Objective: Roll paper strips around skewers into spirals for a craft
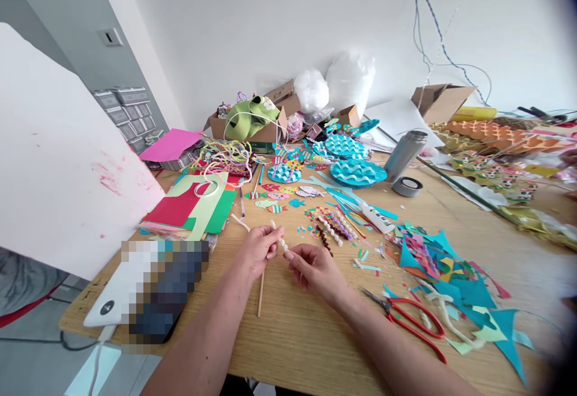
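A cream fuzzy coil point(282, 243) is pinched between my two hands, above the middle of the wooden table. My left hand point(262, 248) grips its upper part with thumb and fingers, and my right hand point(313, 268) holds its lower end. Below my left hand a thin wooden stick point(261, 294) points toward the table's front edge. A cream strand point(240, 222) sticks out to the left of my left hand. Several finished-looking twisted coils point(334, 228), white, purple and brown, lie just beyond my right hand.
Red-handled scissors point(417, 318) and paper scraps point(469, 292) lie at the right. Colored paper point(174, 207) and a power bank point(119, 294) are at the left. Farther back are paper fish point(270, 204), a glue bottle point(376, 217), blue plates point(358, 172) and a steel flask point(404, 155).
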Demonstrator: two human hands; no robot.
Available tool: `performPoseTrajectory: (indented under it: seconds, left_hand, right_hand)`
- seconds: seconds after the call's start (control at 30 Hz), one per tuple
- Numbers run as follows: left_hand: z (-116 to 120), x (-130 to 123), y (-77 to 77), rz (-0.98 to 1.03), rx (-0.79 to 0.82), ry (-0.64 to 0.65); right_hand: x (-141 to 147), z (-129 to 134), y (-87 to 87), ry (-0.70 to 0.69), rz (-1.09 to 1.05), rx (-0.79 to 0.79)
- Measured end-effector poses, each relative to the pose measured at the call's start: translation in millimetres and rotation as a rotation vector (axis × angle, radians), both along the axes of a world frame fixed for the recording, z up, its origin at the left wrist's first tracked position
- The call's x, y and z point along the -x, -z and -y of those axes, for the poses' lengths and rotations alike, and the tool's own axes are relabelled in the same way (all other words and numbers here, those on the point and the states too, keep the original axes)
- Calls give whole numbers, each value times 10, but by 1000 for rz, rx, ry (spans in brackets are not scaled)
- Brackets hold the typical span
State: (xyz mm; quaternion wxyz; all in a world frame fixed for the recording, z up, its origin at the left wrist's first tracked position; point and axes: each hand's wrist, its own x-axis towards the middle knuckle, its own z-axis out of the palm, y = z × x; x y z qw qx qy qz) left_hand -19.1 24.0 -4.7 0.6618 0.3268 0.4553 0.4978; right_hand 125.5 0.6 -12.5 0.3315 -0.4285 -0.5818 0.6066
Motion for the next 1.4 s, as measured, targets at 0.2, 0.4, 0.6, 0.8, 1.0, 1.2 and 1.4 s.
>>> performPoseTrajectory:
  seconds: [0.2,0.4,0.6,0.8,1.0,1.2,1.4]
  left_hand:
    - [8,-10,-6,-12,-13,22]
    - [18,-1,-26,0,2,37]
    - [14,13,-28,4,8,34]
    - [40,17,-64,-33,-58,96]
    - [84,-8,-100,-87,-96,188]
    - [75,-4,-75,-138,-89,153]
    - [131,-52,-88,-283,-98,351]
  right_hand:
    - [10,11,21,-59,37,-20]
    - [4,22,26,-85,18,-33]
    - [3,29,12,-106,26,-47]
    - [-4,-1,1,-34,1,-58]
    - [-13,-27,-32,32,-32,-49]
    - [-58,-67,-34,228,-71,-66]
    - [-136,-147,-59,283,-182,-68]
